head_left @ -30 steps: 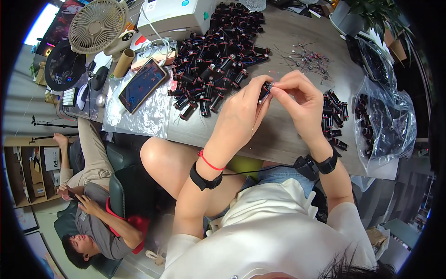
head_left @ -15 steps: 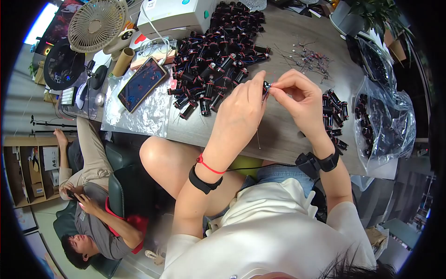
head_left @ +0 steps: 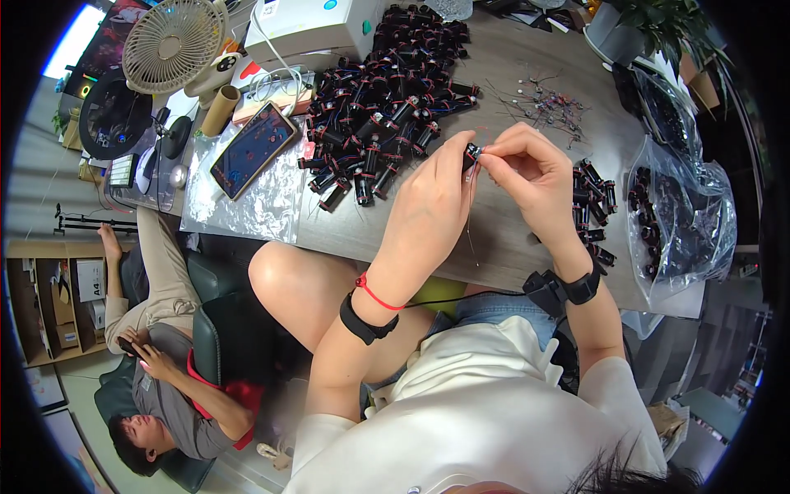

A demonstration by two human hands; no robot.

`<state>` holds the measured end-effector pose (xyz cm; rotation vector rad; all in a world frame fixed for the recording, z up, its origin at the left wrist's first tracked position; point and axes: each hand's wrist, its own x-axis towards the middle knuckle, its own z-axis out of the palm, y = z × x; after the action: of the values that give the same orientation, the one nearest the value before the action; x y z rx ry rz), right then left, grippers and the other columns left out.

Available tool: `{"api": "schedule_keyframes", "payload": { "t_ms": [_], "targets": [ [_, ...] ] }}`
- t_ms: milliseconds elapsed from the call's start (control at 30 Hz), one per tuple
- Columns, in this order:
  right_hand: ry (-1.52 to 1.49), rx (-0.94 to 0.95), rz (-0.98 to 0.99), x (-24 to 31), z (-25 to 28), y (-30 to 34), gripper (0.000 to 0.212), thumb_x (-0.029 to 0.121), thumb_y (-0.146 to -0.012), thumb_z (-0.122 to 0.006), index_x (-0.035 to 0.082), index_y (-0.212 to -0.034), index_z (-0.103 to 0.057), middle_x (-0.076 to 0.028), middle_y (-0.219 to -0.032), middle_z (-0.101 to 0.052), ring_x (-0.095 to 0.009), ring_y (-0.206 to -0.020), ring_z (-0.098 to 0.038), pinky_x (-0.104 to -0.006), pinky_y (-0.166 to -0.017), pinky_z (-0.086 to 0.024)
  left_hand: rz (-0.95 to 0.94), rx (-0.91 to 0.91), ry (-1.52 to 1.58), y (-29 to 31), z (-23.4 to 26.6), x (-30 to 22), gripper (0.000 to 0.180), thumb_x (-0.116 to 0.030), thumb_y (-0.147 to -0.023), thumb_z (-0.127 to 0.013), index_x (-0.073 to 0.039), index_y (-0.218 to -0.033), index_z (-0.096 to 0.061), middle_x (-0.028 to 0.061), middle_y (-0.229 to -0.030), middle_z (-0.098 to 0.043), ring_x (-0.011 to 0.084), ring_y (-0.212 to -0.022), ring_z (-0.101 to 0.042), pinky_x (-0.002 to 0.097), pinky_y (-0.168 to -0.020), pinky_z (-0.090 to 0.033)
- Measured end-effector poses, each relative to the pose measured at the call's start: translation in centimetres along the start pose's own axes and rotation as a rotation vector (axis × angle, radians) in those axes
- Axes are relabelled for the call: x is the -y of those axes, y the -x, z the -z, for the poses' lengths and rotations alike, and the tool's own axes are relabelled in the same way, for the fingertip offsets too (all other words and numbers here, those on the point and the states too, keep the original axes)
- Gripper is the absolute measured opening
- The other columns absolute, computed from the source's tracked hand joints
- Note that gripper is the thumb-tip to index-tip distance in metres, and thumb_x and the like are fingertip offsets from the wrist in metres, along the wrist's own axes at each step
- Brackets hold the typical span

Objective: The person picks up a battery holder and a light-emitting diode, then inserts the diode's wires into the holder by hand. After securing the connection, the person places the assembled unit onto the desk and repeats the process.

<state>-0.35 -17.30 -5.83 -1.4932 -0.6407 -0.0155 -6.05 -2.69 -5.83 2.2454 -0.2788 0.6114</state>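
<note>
Over the table's front part, my left hand (head_left: 429, 202) is closed round a small black cylinder (head_left: 471, 154) with a silvery end. Thin wires trail down from the cylinder below my fingers. My right hand (head_left: 535, 169) meets it from the other side, thumb and forefinger pinched at the silvery end; what sits between those fingertips is too small to make out. Left of my hands lies a big heap of similar black cylinders (head_left: 374, 107) with red and blue wires. A smaller group of black cylinders (head_left: 588, 198) lies just right of my right hand.
Loose thin-wired small parts (head_left: 551, 103) are scattered farther back. A clear plastic bag (head_left: 691, 206) holding black cylinders lies at the right. On the left are a phone (head_left: 253, 151), a flat plastic bag (head_left: 239, 210) and a fan (head_left: 173, 45). A seated person (head_left: 177, 362) holds a phone.
My left hand has turned slightly and shifted a little to the right, and the trailing wires have swung right with it. My right hand keeps its pinch at nearly the same spot.
</note>
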Motion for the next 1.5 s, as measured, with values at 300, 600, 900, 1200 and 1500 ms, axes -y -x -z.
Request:
{"api": "schedule_keyframes", "payload": {
  "t_ms": [300,600,900,1200,1500],
  "targets": [
    [-0.034,-0.002,-0.029,0.0,-0.1,-0.1,0.007,-0.008,-0.083,-0.065,-0.003,-0.089,-0.065,-0.005,-0.092,-0.058,-0.008,-0.072,-0.056,-0.0197,-0.060,-0.045,-0.046,0.047,-0.070,-0.3,0.6,0.5,0.030,0.000,-0.084,-0.062,0.001,-0.112,-0.052,0.0159,-0.097,-0.063,0.0315,-0.087,-0.064,0.0388,-0.073,-0.052],
    [-0.052,0.019,-0.056,-0.4,-0.1,-0.1,0.007,-0.006,-0.085,-0.064,-0.003,-0.090,-0.062,-0.005,-0.094,-0.055,-0.008,-0.075,-0.056,-0.0209,-0.062,-0.046,-0.092,0.011,-0.126,-0.6,1.0,0.7,0.031,0.000,-0.084,-0.063,-0.001,-0.114,-0.054,0.0151,-0.100,-0.063,0.0323,-0.088,-0.063,0.0393,-0.074,-0.051],
    [0.014,0.065,-0.034,-0.3,0.0,-0.2,0.007,-0.005,-0.086,-0.063,-0.003,-0.092,-0.059,-0.004,-0.095,-0.053,-0.009,-0.078,-0.056,-0.0218,-0.063,-0.047,-0.152,0.025,-0.152,-0.6,1.0,1.0,0.032,-0.002,-0.082,-0.065,0.000,-0.112,-0.054,0.0127,-0.091,-0.061,0.0272,-0.085,-0.062,0.0363,-0.072,-0.051],
    [0.021,0.145,-0.081,0.4,0.4,-0.3,0.006,-0.005,-0.088,-0.059,-0.003,-0.092,-0.055,-0.004,-0.096,-0.050,-0.009,-0.077,-0.056,-0.0221,-0.065,-0.048,-0.109,0.094,-0.179,-0.6,1.6,0.7,0.033,0.000,-0.083,-0.065,-0.001,-0.115,-0.056,0.0150,-0.104,-0.064,0.0319,-0.090,-0.063,0.0374,-0.074,-0.052],
    [0.044,0.197,-0.091,0.6,0.5,-0.4,0.005,-0.004,-0.091,-0.056,-0.002,-0.095,-0.053,-0.004,-0.096,-0.048,-0.010,-0.076,-0.057,-0.0222,-0.065,-0.049,-0.148,0.046,-0.150,-0.5,1.2,1.0,0.036,0.000,-0.082,-0.066,-0.001,-0.115,-0.055,0.0148,-0.102,-0.064,0.0318,-0.089,-0.064,0.0380,-0.073,-0.053]
  ]
}}
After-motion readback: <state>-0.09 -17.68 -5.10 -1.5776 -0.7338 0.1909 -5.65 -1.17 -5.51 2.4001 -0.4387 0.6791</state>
